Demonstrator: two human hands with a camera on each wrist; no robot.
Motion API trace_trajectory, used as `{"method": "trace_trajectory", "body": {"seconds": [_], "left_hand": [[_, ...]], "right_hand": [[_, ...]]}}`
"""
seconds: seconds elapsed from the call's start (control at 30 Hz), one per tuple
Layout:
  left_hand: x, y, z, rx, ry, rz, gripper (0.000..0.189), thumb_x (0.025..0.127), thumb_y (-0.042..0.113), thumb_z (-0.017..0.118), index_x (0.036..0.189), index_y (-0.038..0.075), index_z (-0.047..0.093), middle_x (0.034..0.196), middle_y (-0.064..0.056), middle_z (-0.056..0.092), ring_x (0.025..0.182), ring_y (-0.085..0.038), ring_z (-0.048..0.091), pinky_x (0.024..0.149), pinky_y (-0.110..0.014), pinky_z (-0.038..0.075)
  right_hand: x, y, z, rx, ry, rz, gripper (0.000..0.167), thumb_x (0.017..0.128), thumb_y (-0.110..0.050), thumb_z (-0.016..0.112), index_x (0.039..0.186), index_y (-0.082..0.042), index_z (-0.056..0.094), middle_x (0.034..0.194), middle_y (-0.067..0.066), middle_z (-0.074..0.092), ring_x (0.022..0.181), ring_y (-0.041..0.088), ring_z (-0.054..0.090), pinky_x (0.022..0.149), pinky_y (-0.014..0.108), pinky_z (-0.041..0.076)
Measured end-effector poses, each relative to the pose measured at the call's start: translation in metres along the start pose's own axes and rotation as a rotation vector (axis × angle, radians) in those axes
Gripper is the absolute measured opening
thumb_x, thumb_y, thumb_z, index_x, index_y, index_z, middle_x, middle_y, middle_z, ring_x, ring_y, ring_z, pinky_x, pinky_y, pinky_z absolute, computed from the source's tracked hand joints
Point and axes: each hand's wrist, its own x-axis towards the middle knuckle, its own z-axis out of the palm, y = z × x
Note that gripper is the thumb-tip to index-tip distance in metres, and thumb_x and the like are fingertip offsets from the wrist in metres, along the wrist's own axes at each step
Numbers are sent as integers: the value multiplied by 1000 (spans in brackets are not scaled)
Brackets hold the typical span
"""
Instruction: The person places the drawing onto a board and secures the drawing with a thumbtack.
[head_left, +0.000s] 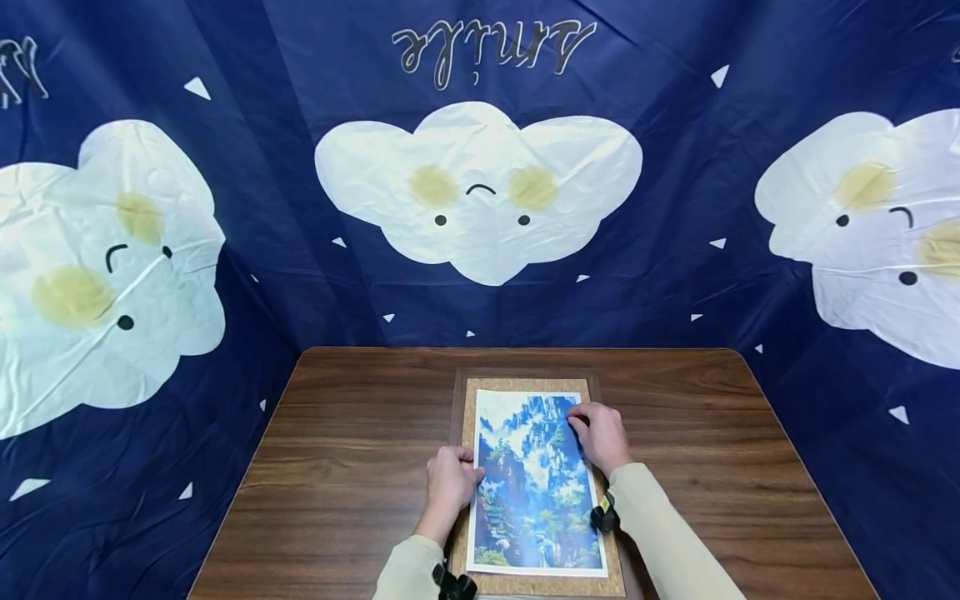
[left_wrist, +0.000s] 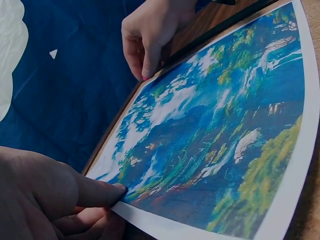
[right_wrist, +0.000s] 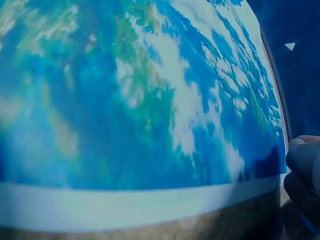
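At the bottom centre of the head view, a blue landscape print (head_left: 536,483) with a white border lies upright on a cork board (head_left: 555,585), on a brown wood-grain table (head_left: 337,442). Your left hand (head_left: 450,479) is at the print's left edge, halfway up, its thumb and fingers pinching that edge. Your right hand (head_left: 602,433) is at the print's upper right corner, fingers curled, thumb and forefinger pinching a small pink piece (left_wrist: 145,78) (a mere dot at the top of the left wrist view, too small to identify). Across the upper part of the frame hangs a navy cloth (head_left: 480,317) with white clouds (head_left: 480,242), their faces upside down or tilted, beneath upside-down lettering (head_left: 495,46) at top centre.
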Motion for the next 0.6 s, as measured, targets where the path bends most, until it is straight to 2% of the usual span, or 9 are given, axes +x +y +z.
{"method": "trace_trajectory", "body": {"seconds": [0.27,0.6], "left_hand": [[1,0,2,1,9,2,18,77,8,92,91,6,81,79,-4,75,87,-33,69,80,-50,57],[2,1,2,-2,4,1,18,78,7,91,92,5,81,78,-4,75,87,-32,70,81,-50,57]], "right_hand": [[5,-8,7,22,-19,26,9,98,-7,75,102,-10,82,102,6,79,94,26,73,84,49,60],[11,-18,16,4,-30,20,9,98,-10,75,101,-12,83,102,5,79,96,25,74,85,49,60]]}}
